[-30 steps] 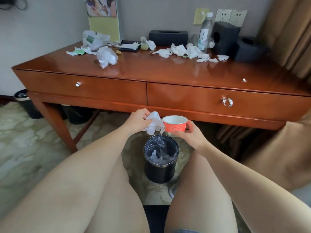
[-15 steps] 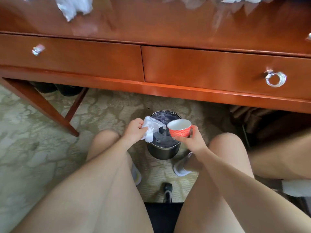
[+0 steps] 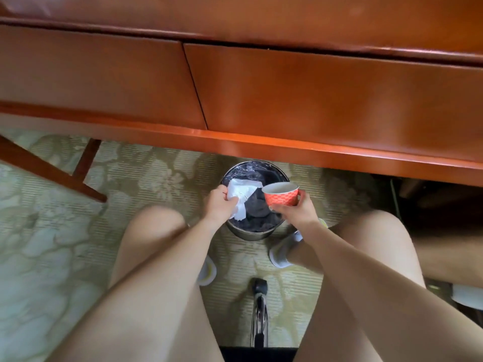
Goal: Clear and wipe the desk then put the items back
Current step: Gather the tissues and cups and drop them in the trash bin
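Observation:
My left hand (image 3: 219, 205) grips a crumpled white tissue (image 3: 241, 194) over the open mouth of a small round bin (image 3: 251, 232) lined with a dark plastic bag. My right hand (image 3: 298, 211) holds an orange patterned paper cup (image 3: 281, 195) upright above the bin's right side. The bin stands on the floor between my knees, just under the front edge of the wooden desk (image 3: 287, 100). The desk top is out of view.
Two closed drawer fronts fill the upper part of the view. A desk leg and brace (image 3: 52, 173) slant at the left. A chair base with a caster (image 3: 258, 286) sits between my feet on patterned carpet.
My view has tilted down and moved closer, so the desk top has left the frame. Both hands have lowered toward the bin, still holding the tissue and the cup.

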`<state>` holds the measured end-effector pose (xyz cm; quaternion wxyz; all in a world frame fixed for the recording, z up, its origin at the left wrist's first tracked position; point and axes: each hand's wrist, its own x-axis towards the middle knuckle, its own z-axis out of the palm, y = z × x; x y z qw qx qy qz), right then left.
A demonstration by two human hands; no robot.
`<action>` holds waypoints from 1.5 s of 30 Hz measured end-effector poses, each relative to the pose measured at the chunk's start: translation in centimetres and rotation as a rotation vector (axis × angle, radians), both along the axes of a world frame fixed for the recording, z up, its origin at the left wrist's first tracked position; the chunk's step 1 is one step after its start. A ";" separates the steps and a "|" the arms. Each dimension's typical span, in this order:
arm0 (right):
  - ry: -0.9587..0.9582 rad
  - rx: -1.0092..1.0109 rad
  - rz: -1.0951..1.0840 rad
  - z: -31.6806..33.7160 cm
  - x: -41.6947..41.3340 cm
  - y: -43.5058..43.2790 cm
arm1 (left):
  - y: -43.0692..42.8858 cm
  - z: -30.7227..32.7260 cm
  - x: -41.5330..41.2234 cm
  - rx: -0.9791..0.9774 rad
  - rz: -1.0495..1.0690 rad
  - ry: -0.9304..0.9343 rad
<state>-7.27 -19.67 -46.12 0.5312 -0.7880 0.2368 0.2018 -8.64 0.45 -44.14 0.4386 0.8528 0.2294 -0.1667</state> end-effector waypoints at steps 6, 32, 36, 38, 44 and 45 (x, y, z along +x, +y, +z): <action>-0.014 0.010 0.020 -0.9 1.5 0.7 | -0.6 -1.0 1.3 0.008 -0.030 -0.004; -0.016 0.094 0.157 2.2 0.1 1.4 | -0.4 1.9 -0.1 -0.020 -0.278 -0.019; -0.068 0.063 0.184 4.7 -0.7 1.8 | -0.5 4.0 -0.9 0.004 -0.283 -0.072; -0.106 0.057 0.199 6.2 -1.2 1.9 | -0.6 5.3 -1.4 0.013 -0.292 -0.102; -0.160 0.017 0.279 10.7 -3.3 1.5 | -0.7 9.6 -3.6 0.021 -0.338 -0.169; -0.167 0.009 0.306 11.4 -3.6 1.4 | -0.7 10.4 -4.0 0.022 -0.349 -0.176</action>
